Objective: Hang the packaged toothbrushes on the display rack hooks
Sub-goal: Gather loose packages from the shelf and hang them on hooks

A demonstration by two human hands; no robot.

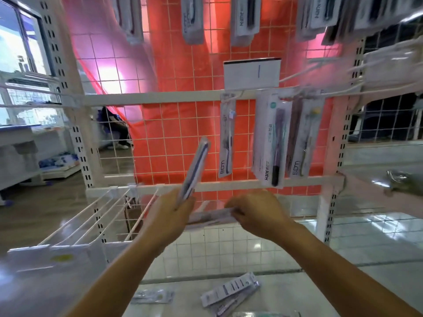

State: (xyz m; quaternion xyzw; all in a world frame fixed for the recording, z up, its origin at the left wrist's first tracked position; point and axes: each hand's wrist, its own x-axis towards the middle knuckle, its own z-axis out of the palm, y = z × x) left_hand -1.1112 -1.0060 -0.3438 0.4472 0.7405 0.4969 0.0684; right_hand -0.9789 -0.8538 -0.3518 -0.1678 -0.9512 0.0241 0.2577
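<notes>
My left hand [170,210] is gripping the lower end of one packaged toothbrush [194,167], fingers closed round it, and the pack is standing tilted up and to the right in front of the wire grid [174,138]. My right hand [256,210] is pinching the end of a blurred bundle of packs [210,217] lying flat between both hands; how many packs are in it I cannot tell.

Just above the hands, the lower crossbar [229,185] of the display rack is running left to right. Above it, three groups of packs are hanging under the upper crossbar [148,98]: a narrow pack [226,138], a wide pack with a dark-handled brush [272,143] and, just beside it, a pack with a yellow-headed brush [305,138]. A blank white label card [251,73] is sitting above them. More packs [245,19] are hanging along the top row.

To the left, bare white hooks [96,216] are projecting toward me. Below my forearms, loose packs [230,291] are lying on the pale shelf [297,291].
</notes>
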